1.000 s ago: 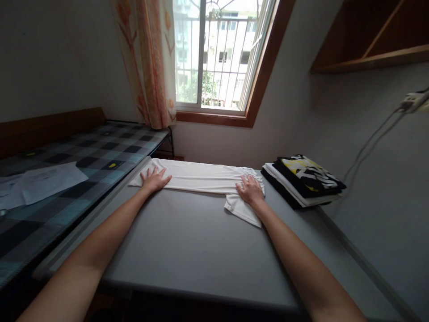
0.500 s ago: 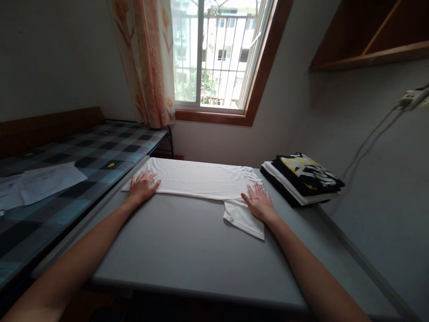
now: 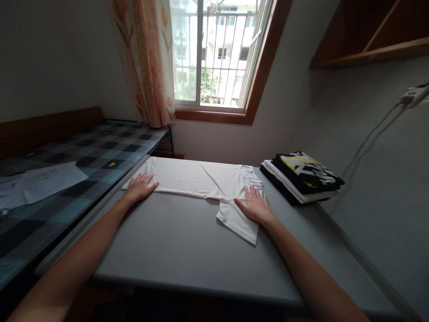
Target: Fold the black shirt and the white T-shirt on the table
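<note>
A white T-shirt (image 3: 187,176) lies folded lengthwise across the grey table (image 3: 177,241), its neckline to the right and one sleeve (image 3: 239,221) sticking out toward me. My left hand (image 3: 140,186) rests flat on the hem end, fingers spread. On the shoulder end, just above the sleeve, my right hand (image 3: 255,204) presses with its fingers apart. A slanting crease runs through the cloth left of the right hand, and small wrinkles gather by the collar.
A stack of folded clothes (image 3: 301,176), black and white with a yellow print on top, sits at the table's right. Left of the table is a bed with a checked cover (image 3: 83,150) and papers (image 3: 55,179). A curtain (image 3: 150,67) hangs beside the barred window (image 3: 221,58).
My right hand has slid a little left and toward me, dragging the sleeve along. Slanting creases have appeared in the shirt. The left hand has barely moved.
</note>
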Motion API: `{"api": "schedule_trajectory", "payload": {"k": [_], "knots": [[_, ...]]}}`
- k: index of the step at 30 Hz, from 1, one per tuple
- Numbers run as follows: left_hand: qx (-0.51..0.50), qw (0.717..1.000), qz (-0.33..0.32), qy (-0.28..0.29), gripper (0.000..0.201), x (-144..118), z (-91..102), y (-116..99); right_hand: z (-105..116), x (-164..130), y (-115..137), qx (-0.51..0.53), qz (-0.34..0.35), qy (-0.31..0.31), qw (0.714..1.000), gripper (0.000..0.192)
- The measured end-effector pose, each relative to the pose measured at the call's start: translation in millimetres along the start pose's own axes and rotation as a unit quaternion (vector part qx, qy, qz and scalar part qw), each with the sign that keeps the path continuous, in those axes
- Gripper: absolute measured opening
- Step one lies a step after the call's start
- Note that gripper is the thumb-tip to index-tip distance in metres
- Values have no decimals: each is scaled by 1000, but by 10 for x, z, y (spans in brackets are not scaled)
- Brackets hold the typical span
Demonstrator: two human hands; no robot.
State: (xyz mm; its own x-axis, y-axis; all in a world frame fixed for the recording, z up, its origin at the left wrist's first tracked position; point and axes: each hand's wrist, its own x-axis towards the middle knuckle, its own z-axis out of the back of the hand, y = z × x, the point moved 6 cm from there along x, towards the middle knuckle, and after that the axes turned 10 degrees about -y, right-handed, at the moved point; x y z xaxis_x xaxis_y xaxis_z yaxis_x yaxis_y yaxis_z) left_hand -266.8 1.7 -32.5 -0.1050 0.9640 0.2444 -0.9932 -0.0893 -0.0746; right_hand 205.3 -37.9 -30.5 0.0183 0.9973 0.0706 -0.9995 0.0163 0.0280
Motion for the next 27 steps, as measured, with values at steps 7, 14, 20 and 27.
{"api": "schedule_trajectory", "payload": {"k": [7, 14, 20, 27], "knots": [[12, 999, -8, -34, 63, 25, 86, -77, 32, 205, -156, 11, -32, -21, 999, 82], [-40, 997, -51, -37, 53, -47, 148, -183, -55, 95, -195, -3, -32, 9, 999, 85], [-39, 998, -40, -16, 58, -17, 65, -180, -37, 114, -213, -2, -29, -2, 1000, 84], [-35, 999, -40, -2, 60, 18, 40, -166, -20, 209, -242, 6, -11, -21, 1000, 75]]}}
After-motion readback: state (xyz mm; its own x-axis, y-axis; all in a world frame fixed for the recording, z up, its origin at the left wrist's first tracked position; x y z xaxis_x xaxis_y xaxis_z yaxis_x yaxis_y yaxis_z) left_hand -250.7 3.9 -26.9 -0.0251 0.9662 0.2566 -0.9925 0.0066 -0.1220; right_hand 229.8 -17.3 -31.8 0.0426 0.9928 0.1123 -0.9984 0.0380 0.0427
